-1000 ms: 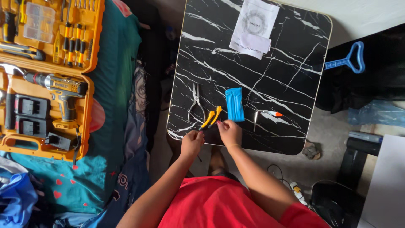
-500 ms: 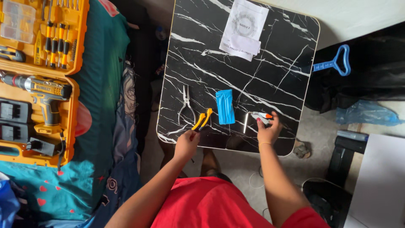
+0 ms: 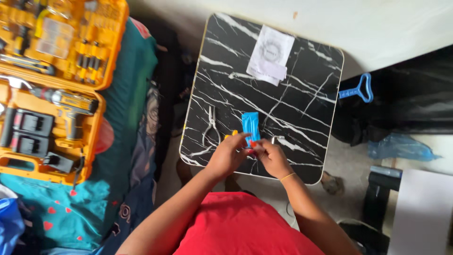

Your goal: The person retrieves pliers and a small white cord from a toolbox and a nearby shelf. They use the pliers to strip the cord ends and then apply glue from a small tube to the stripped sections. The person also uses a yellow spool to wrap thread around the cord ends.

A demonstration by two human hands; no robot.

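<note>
Both hands are brought together low over the near edge of a small black table (image 3: 302, 66) with white marble lines. The left hand (image 3: 228, 156) is curled, and its fingers seem to be pressed around something small; a bit of a yellow handle (image 3: 232, 133) is seen just past its fingers. The right hand (image 3: 272, 158) is closed too, with a small white tool with an orange-red tip (image 3: 255, 144) pinched between the two hands, and a silver bit (image 3: 276, 139) is seen sticking out beside it. Exactly how the tool is gripped cannot be told, since much is hidden by the fingers. A blue packet (image 3: 250, 125) lies flat on the table, touching or just above the fingertips. Silver pliers (image 3: 210, 123) lie a little to the left. A white paper sheet (image 3: 272, 55) is laid at the far end. An open orange tool case (image 3: 52, 85) with a drill is set on a green cloth, well apart. The small tool is held right at the table's edge, so it could be dropped to the floor if the pinch is loosened. A finger could also be poked by the metal tip.
</note>
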